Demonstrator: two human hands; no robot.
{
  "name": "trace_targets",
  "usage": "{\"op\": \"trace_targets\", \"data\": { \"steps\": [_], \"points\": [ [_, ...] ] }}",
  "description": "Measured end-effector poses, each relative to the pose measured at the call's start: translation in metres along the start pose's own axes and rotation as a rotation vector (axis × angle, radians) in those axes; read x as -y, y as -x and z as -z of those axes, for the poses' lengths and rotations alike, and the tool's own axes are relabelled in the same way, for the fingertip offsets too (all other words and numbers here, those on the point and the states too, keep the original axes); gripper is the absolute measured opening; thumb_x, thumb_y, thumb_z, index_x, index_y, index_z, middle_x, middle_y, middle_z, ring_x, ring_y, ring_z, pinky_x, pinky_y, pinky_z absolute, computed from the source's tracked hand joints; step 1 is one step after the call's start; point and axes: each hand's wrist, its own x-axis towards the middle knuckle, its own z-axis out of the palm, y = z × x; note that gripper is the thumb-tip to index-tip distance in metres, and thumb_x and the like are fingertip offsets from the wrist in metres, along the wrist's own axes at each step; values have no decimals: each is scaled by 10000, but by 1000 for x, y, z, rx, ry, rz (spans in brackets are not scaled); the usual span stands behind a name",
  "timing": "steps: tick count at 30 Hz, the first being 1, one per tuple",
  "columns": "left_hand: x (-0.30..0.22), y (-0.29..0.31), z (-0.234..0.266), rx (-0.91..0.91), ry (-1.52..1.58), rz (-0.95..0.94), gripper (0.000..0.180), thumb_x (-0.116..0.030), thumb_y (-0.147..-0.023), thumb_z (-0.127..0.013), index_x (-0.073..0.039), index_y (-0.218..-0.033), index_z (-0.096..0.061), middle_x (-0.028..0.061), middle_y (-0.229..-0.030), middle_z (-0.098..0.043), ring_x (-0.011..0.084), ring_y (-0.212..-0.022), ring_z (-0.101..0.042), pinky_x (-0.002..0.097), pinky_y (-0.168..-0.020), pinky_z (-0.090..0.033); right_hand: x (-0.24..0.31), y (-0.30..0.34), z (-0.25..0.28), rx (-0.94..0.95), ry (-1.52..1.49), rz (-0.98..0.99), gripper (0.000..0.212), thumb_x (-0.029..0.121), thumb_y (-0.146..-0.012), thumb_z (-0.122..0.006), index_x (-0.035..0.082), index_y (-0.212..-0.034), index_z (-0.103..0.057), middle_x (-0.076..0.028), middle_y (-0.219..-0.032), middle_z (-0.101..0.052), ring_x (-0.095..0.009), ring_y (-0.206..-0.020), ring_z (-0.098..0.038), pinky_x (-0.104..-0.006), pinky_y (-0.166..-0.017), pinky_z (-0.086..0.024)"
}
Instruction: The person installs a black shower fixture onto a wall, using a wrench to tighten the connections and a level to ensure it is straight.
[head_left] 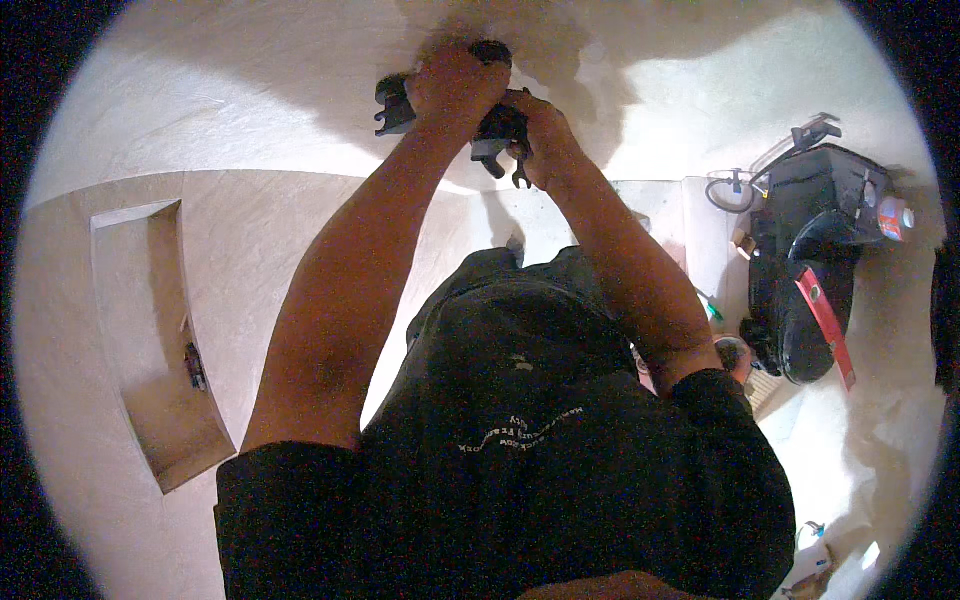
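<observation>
The left hand [458, 88] is clamped around a black fitting [497, 127]. Right of the fitting, the right hand [548, 142] grips a wrench [521, 178].

Two hands [460, 88] show, one niche [140, 335], one level [836, 350].

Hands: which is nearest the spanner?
The right hand: the spanner juts out beside it. The left hand is farther up-left, on the black fitting.

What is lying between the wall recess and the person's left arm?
Only bare pale wall shows between the recess and the left arm, in the head view.
</observation>
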Motion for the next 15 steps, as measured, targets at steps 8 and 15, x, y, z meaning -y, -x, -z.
{"op": "trace_targets", "data": {
  "steps": [8, 15],
  "points": [
    [31, 59, 88, -175, 47, -255, 235, -240, -892, -586, -45, -831, -701, 163, -872, -702, 350, -819, -685, 431, -746, -542, -17, 37, 70, -249, 68, 28, 323, 190, -930, -579, 20, -1204, -587, -70, -956, -646, -111, -676, -446, -240, -546, -392],
    [128, 89, 81, -418, 379, -110, 119, 21, -905, -520, -43, -848, -603, 110, -795, -611, 260, -706, -604, 355, -630, -501, -124, 117, 180, -584, 550, 1, 337, 369, -943, -573, 79, -1088, -666, -66, -648, -640, -106, -439, -454, -280, -406, -364]
  ]
}}
